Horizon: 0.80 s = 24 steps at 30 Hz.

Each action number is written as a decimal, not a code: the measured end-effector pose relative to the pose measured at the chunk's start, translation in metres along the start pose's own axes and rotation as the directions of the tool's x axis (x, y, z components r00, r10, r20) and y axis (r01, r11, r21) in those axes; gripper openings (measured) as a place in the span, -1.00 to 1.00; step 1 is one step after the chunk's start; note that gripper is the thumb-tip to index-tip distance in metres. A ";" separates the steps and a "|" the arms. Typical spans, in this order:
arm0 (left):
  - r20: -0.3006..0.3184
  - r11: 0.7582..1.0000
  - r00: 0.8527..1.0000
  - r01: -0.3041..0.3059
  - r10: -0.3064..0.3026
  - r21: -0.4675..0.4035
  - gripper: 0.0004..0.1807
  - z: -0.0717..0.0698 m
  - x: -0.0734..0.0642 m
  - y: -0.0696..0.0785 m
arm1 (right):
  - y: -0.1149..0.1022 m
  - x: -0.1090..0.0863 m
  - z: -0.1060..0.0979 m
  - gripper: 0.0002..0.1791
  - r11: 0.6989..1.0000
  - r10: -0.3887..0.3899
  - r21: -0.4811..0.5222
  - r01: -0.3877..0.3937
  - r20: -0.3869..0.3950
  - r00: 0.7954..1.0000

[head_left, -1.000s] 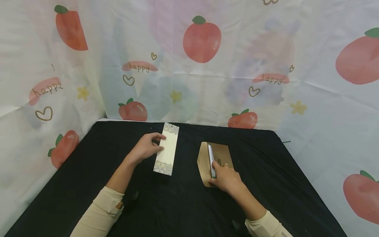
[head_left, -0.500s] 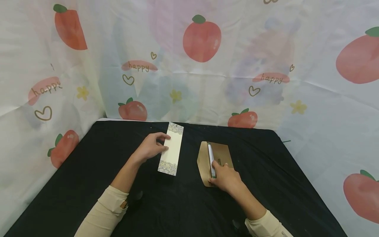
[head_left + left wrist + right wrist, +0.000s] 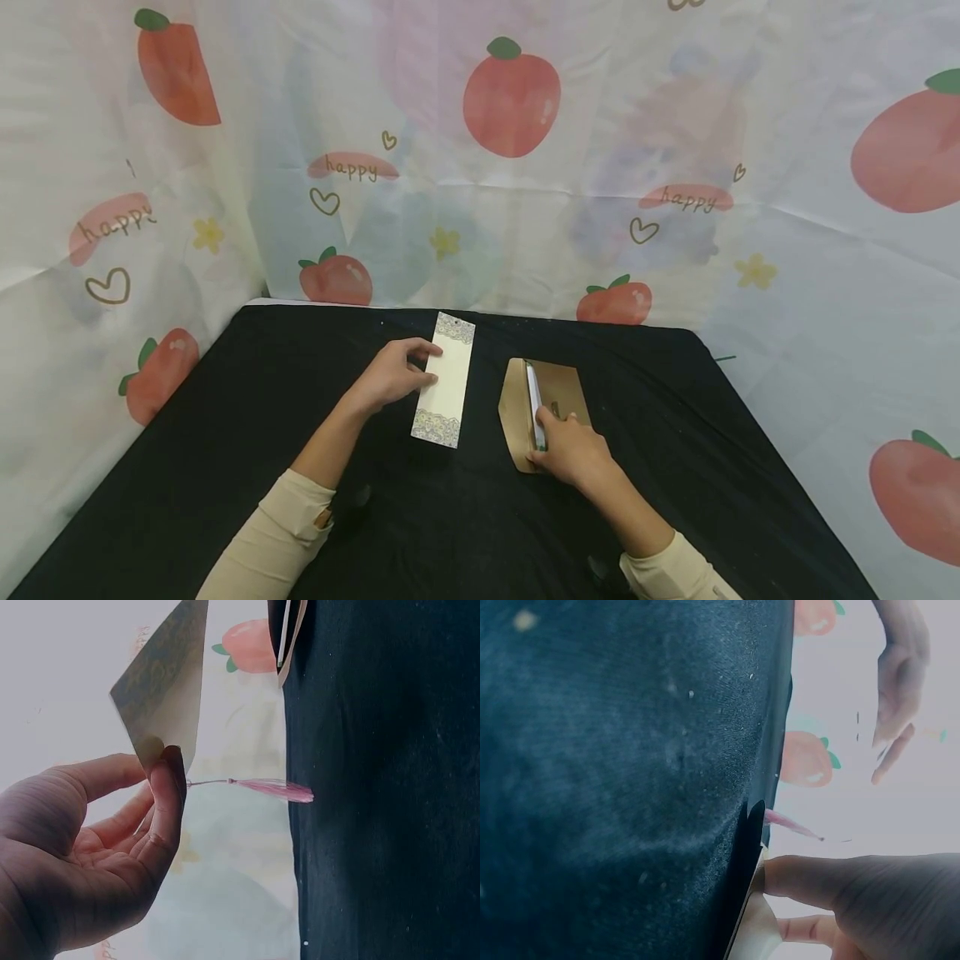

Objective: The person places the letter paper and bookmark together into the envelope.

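Observation:
My left hand (image 3: 393, 372) pinches the left edge of a cream bookmark (image 3: 445, 379) with grey lace-pattern bands at both ends. It is held upright above the table. In the left wrist view a pink tassel (image 3: 270, 789) hangs by a thread near it. To the right, a brown paper envelope (image 3: 564, 385) lies with its flap (image 3: 513, 412) opened leftward. A white sheet or lining (image 3: 534, 392) shows at its mouth. My right hand (image 3: 576, 448) grips the envelope's near end at the mouth, thumb and fingers around the edge; the fingertips inside are partly hidden.
A black cloth (image 3: 450, 525) covers the table. Behind and at both sides hangs a pale curtain (image 3: 525, 225) printed with red fruit and "happy" lettering. The bookmark stands a short gap left of the envelope's flap.
My left hand has carried the bookmark to the right, closer to the envelope. My right hand and the envelope have stayed in place.

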<state>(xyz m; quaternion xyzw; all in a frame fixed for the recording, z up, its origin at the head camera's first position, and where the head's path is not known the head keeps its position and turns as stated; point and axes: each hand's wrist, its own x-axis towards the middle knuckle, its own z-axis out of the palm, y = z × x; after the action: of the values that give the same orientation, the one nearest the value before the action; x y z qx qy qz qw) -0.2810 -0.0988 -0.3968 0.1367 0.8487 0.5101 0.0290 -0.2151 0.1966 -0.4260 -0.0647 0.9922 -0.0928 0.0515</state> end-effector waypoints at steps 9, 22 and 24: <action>0.018 1.000 1.000 -0.005 0.005 -0.014 -0.59 0.010 0.004 0.003 | 0.000 0.000 0.000 -0.33 1.000 0.002 0.007 -0.002 -0.004 1.000; 0.050 0.999 0.999 -0.018 0.020 -0.029 -0.58 0.024 0.007 0.009 | 0.000 -0.001 0.000 -0.36 1.000 -0.007 -0.002 0.007 0.001 1.000; 0.054 1.000 0.998 -0.019 0.020 -0.023 -0.58 0.026 0.008 0.010 | 0.000 -0.001 -0.001 -0.36 1.000 -0.005 -0.003 0.005 0.002 1.000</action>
<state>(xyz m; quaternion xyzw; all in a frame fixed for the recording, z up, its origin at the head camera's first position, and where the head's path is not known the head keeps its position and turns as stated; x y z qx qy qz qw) -0.2813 -0.0699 -0.4002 0.1583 0.8406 0.5158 0.0486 -0.2137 0.1965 -0.4247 -0.0673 0.9922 -0.0916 0.0520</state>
